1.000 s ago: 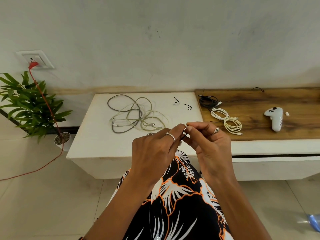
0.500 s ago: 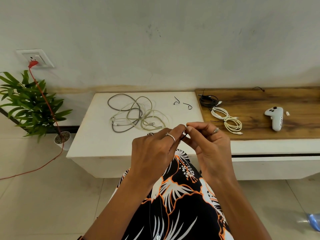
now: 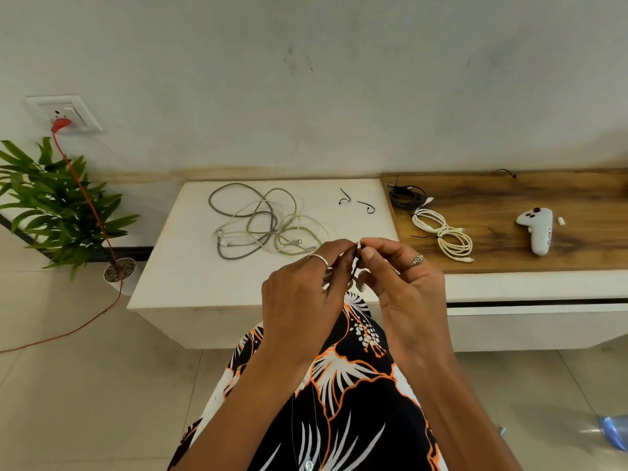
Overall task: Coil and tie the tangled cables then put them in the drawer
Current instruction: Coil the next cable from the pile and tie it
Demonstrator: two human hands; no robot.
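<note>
My left hand and my right hand meet above the front edge of the white cabinet top. Between their fingertips they pinch a small coiled cable with a thin dark tie, mostly hidden by the fingers. A tangle of grey and cream cables lies spread on the white top behind my hands. Two loose black twist ties lie further back. On the wooden top sit a coiled black cable and a coiled white cable.
A white game controller lies on the wooden top, with a small white piece beside it. A drawer front sits below. A potted plant and a red cord from a wall socket stand left.
Both hands stay together at the same spot; the fingertips have shifted slightly around the small cable and tie.
</note>
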